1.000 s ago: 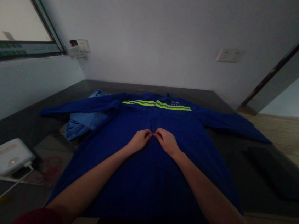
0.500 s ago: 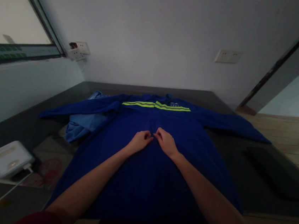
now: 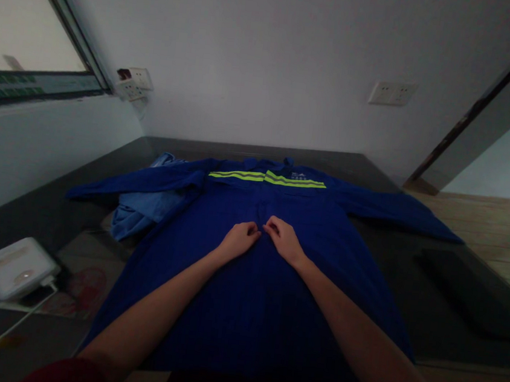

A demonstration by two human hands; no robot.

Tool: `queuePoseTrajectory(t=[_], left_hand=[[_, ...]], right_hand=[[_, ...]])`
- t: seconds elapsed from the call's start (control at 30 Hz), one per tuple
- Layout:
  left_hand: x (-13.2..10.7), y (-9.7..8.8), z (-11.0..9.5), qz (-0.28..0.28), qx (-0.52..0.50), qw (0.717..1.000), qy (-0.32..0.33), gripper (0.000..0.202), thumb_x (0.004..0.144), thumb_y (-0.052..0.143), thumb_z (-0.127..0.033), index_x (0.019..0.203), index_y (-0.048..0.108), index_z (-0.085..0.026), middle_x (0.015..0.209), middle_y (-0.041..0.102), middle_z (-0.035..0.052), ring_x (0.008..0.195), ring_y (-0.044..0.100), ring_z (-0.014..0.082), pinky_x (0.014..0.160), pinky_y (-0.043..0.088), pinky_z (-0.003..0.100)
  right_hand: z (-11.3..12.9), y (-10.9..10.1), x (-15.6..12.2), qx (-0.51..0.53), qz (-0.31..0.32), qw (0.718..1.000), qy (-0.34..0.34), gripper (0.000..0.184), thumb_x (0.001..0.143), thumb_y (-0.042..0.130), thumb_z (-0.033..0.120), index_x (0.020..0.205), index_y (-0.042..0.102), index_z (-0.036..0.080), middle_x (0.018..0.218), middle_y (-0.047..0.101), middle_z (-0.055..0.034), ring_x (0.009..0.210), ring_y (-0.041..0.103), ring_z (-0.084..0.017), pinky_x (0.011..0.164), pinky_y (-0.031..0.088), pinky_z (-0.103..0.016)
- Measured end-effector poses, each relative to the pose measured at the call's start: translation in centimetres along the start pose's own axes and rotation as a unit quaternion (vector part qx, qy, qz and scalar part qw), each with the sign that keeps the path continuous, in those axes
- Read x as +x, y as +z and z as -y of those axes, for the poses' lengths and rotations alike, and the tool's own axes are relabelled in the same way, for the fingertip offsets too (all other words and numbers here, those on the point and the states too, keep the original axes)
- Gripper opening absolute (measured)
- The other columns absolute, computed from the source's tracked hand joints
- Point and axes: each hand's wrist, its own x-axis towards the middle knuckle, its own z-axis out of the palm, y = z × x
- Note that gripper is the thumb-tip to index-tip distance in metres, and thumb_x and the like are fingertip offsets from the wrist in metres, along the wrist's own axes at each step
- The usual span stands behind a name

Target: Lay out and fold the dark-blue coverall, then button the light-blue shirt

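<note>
A dark blue work jacket (image 3: 319,271) lies spread on the table, collar at the far side and sleeves out to both sides. Across its chest runs a yellow-green reflective stripe (image 3: 238,175), with a small white print to the right of it. At the middle of the front, my left hand (image 3: 239,240) pinches the jacket's front edge between thumb and fingers. My right hand (image 3: 282,240) faces it a short gap away, fingertips likewise closed on the other front edge. Any button or fastener between the fingertips is too small to make out.
Light blue folded clothing (image 3: 143,213) lies partly under the jacket's left sleeve. A white box-shaped device (image 3: 19,268) with a cable stands at the left. On the right lies a flat black object (image 3: 472,293). The dark table (image 3: 187,146) meets the wall behind.
Both hands stay at the jacket's front middle, with their fingertips shifting very slightly. The jacket lies as before.
</note>
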Motion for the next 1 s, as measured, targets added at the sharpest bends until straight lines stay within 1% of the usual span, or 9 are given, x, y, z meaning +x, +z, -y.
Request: queuePoseTrajectory(t=[0.2,0.3,0.43,0.5,0.67,0.73,0.83,0.9,1.0], left_hand=[[-0.2,0.0,-0.1,-0.006,0.003,1.000,-0.003,0.023,0.084,0.049,-0.028,0.063,0.051,-0.018,0.058,0.050,-0.0033,0.057,0.046,0.0125,0.054,0.030,0.024],[-0.2,-0.1,-0.2,-0.003,0.012,1.000,-0.009,0.022,0.085,0.048,-0.028,0.066,0.054,-0.019,0.060,0.053,-0.0020,0.058,0.048,0.0137,0.056,0.032,0.024],[-0.1,-0.2,-0.1,0.001,0.006,1.000,-0.002,0.029,0.088,0.041,-0.030,0.067,0.057,-0.018,0.063,0.057,0.0004,0.062,0.053,0.0154,0.058,0.033,0.025],[-0.1,-0.2,0.0,0.004,0.007,1.000,0.006,0.032,0.089,0.039,-0.031,0.068,0.058,-0.018,0.063,0.058,0.0008,0.062,0.054,0.0155,0.058,0.033,0.025],[-0.2,-0.4,-0.2,0.009,0.033,0.999,0.015,0.030,0.088,0.041,-0.031,0.069,0.060,-0.017,0.062,0.058,0.0005,0.059,0.051,0.0139,0.054,0.029,0.024],[-0.4,-0.6,-0.3,0.009,0.049,0.999,0.011,0.029,0.087,0.042,-0.031,0.070,0.061,-0.016,0.062,0.058,0.0005,0.057,0.050,0.0131,0.053,0.028,0.024],[-0.5,-0.8,-0.4,0.017,0.068,0.998,0.002,0.029,0.087,0.043,-0.031,0.070,0.062,-0.016,0.062,0.059,0.0007,0.055,0.049,0.0126,0.052,0.027,0.024],[-0.5,-0.9,-0.4,0.024,0.078,0.997,-0.001,0.029,0.087,0.043,-0.031,0.072,0.064,-0.016,0.063,0.060,0.0013,0.055,0.050,0.0128,0.052,0.028,0.024],[-0.4,-1.0,-0.3,0.035,0.092,0.995,0.001,0.029,0.087,0.043,-0.031,0.075,0.065,-0.016,0.066,0.062,0.0026,0.057,0.052,0.0137,0.053,0.030,0.024]], right_hand=[[-0.2,-0.1,0.1,-0.034,0.021,0.999,-0.025,0.017,0.091,0.046,0.026,0.076,0.052,0.021,0.078,0.058,-0.0005,0.076,0.053,-0.016,0.072,0.038,-0.026],[-0.3,-0.2,0.1,-0.053,0.030,0.998,-0.036,0.016,0.092,0.047,0.026,0.079,0.054,0.021,0.081,0.059,-0.0011,0.080,0.055,-0.016,0.075,0.038,-0.027],[-0.3,-0.4,0.0,-0.070,0.036,0.996,-0.050,0.016,0.092,0.047,0.027,0.080,0.055,0.022,0.082,0.059,-0.0015,0.081,0.055,-0.016,0.076,0.039,-0.027],[-0.4,-0.4,0.0,-0.070,0.033,0.996,-0.045,0.014,0.091,0.048,0.027,0.081,0.056,0.022,0.082,0.059,-0.0015,0.081,0.056,-0.016,0.076,0.039,-0.027],[-0.7,-0.5,0.3,-0.045,0.017,0.999,-0.019,0.016,0.091,0.049,0.026,0.079,0.058,0.020,0.081,0.061,-0.0020,0.080,0.056,-0.016,0.074,0.039,-0.027],[-0.7,-0.8,0.3,-0.030,0.026,0.999,-0.011,0.012,0.089,0.052,0.024,0.080,0.059,0.019,0.079,0.059,-0.0014,0.076,0.055,-0.015,0.071,0.039,-0.027],[-0.9,-1.2,0.3,-0.016,0.070,0.997,0.000,0.002,0.080,0.062,0.017,0.080,0.061,0.018,0.075,0.054,0.0005,0.069,0.052,-0.013,0.065,0.040,-0.024],[-1.1,-1.3,0.2,-0.031,0.084,0.996,0.005,0.008,0.076,0.066,0.013,0.080,0.061,0.018,0.075,0.052,0.0011,0.069,0.050,-0.013,0.066,0.040,-0.024],[-1.6,-1.1,0.2,-0.090,0.074,0.993,-0.002,0.010,0.075,0.067,0.012,0.081,0.062,0.018,0.078,0.050,0.0000,0.078,0.050,-0.015,0.072,0.039,-0.027]])
